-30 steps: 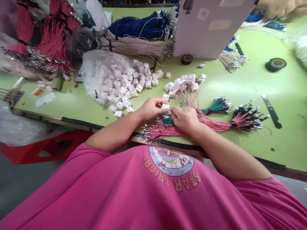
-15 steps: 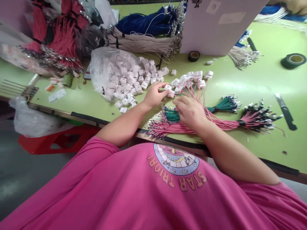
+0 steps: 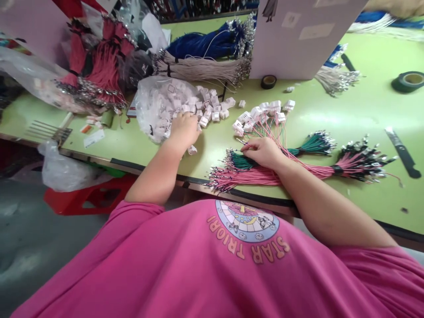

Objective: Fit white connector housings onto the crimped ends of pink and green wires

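Note:
My left hand (image 3: pixel 184 130) is over the near side of a pile of white plastic connector housings (image 3: pixel 207 106), which spills from a clear bag. Its fingers are bent down among the housings, and their tips are hidden. My right hand (image 3: pixel 263 152) is closed in a pinch on a thin wire, whose metal terminal (image 3: pixel 241 141) sticks out to the left of the fingertips. Beneath this hand lie a bundle of pink wires (image 3: pixel 255 176) and a bundle of green wires (image 3: pixel 243 160). Beyond it, several housings (image 3: pixel 256 112) sit on the ends of pink and green wires.
Blue wires (image 3: pixel 205 39) and white wires (image 3: pixel 205 68) lie at the back, beside a pale upright panel (image 3: pixel 298 44). Red wire bundles (image 3: pixel 106 62) are at the back left. On the right are black tape (image 3: pixel 409 81) and a knife (image 3: pixel 402 152); a smaller tape roll (image 3: pixel 268 81) stands by the panel.
My left hand has left the wired housings and moved left to the loose pile. My right hand stays near the bundles, now with a wire terminal showing at its fingertips. The view has shifted slightly.

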A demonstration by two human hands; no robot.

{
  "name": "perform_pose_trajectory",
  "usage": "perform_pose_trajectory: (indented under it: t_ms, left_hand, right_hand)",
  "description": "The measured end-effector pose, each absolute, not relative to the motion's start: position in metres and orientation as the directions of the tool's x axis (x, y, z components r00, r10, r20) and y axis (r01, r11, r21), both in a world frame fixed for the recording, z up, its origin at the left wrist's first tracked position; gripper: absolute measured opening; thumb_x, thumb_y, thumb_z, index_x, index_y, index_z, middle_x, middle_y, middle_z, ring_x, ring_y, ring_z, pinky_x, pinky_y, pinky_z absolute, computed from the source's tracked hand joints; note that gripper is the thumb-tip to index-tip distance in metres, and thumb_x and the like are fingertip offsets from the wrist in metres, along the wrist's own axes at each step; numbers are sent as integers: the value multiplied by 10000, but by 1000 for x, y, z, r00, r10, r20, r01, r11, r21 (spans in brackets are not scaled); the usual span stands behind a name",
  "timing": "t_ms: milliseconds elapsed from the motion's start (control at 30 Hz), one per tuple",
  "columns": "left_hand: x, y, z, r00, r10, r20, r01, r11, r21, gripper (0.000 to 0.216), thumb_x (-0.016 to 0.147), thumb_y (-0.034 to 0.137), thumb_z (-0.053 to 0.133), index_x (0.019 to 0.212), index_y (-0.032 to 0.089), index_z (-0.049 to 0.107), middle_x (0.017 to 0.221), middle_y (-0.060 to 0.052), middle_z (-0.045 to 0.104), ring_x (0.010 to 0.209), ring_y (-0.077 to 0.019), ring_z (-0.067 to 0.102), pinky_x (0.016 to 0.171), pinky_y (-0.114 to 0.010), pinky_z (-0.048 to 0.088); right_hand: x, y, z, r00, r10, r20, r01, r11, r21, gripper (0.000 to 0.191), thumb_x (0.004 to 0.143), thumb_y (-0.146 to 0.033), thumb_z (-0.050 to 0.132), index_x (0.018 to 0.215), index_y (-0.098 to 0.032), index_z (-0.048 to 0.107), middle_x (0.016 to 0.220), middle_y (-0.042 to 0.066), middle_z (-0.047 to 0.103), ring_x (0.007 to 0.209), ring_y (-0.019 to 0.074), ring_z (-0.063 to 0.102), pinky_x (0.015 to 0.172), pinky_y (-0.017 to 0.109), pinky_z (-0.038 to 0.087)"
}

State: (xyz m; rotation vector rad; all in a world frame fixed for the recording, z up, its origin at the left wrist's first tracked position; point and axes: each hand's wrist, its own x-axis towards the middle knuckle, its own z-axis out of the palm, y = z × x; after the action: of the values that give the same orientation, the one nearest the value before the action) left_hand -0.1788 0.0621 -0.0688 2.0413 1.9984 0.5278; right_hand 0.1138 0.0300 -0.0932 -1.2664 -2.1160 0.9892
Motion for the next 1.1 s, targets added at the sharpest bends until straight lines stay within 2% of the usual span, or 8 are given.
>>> perform_pose_trajectory:
  t_ms: [100,200,367,500,633,833,967,1100]
  left_hand:
    - [-186,67,-78,23,995,99,915,-61,399,281,651,71,784,691,185,530,891,-87,554,1157,-336,463,1110,-553,278]
    - [-178,62,-77,76,982,174,891,-145,431,252,637,47,741,695,203,552,864,-80,580,1075,-301,522,1062,-508,345]
    - [-139,38,-62,136,982,134,584,-189,790,247,730,159,713,930,203,574,1049,-63,639,918,-178,599,836,-338,489]
    - [-103,30,-67,302,953,13,292,-105,951,301,702,182,730,952,200,563,907,-6,623,740,-102,570,690,-255,468]
    - [-87,33,-81,336,941,-49,217,-27,976,334,645,224,787,925,168,612,855,2,613,718,-91,548,692,-256,459]
    - [-88,32,-97,332,943,-10,218,-67,974,485,539,208,869,950,181,613,946,-14,630,895,-135,598,781,-263,475]
    - [-91,31,-103,341,938,-66,149,15,989,451,578,233,865,915,182,569,840,13,626,730,-99,597,702,-253,473]
    - [-94,31,-104,325,943,-72,129,32,991,443,595,250,870,935,179,596,853,5,652,740,-104,615,714,-261,490]
  right_hand:
    - [115,29,-91,-434,901,8,470,234,-851,125,707,-212,648,726,-175,766,669,-7,695,648,139,600,679,282,450]
    - [116,29,-88,-419,908,-2,414,189,-891,143,697,-278,654,694,-161,737,620,-15,648,605,124,547,622,272,415]
    - [117,26,-86,-343,939,32,354,160,-921,209,678,-318,655,740,-139,743,634,-6,626,630,127,522,622,276,403]
    - [120,22,-84,-238,969,63,289,133,-948,217,675,-350,663,706,-141,712,594,-29,537,591,103,443,572,261,350]
    - [121,19,-82,-168,980,104,323,154,-934,199,689,-348,657,631,-159,634,539,-54,401,555,87,345,531,258,274]
    - [119,19,-84,-181,954,237,479,296,-826,329,707,-268,596,506,-210,343,540,-45,350,572,93,349,567,268,281]
    - [119,19,-86,-197,953,231,509,301,-806,330,722,-267,582,511,-216,334,533,-43,356,579,102,359,581,271,293]
    - [119,19,-86,-197,950,241,518,310,-797,353,728,-277,585,508,-222,316,526,-45,346,572,103,353,578,273,286]
